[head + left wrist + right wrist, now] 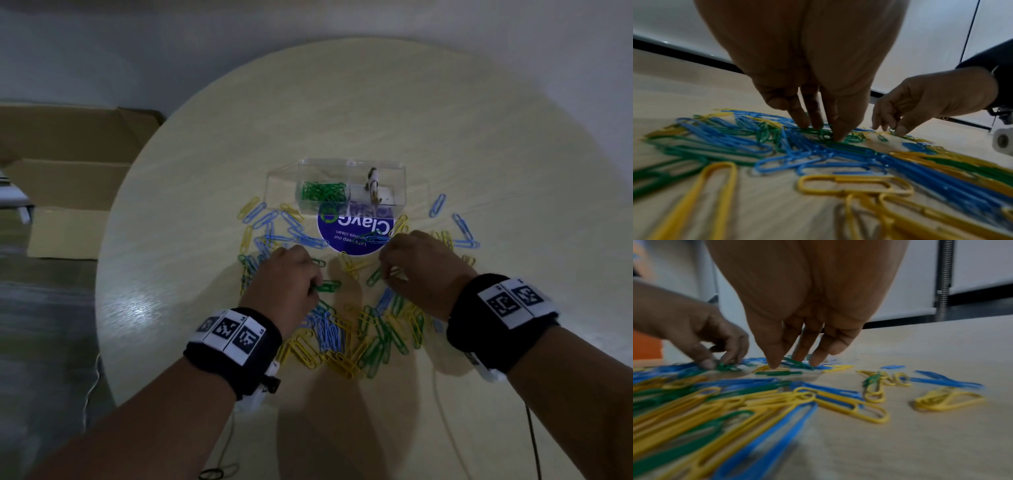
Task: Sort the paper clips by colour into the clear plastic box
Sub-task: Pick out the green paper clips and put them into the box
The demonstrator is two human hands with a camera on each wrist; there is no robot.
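Observation:
Blue, yellow and green paper clips (346, 332) lie scattered over the round pale table (479, 137). Behind them stands the clear plastic box (394, 178), with green clips (323, 192) in its left compartment. My left hand (313, 284) reaches down into the pile and pinches a few green clips (327, 286), which the right wrist view shows bunched at its fingertips (725, 366). My right hand (388, 274) pinches one green clip (797, 364) between thumb and fingers, low over the table. The left wrist view shows both hands (890, 128) close together.
A round purple sticker (356, 236) lies on the table in front of the box. A small white object (373, 181) sits in the box's right compartment. Cardboard boxes (68, 178) stand on the floor to the left. Cables (445, 428) trail over the table's near edge.

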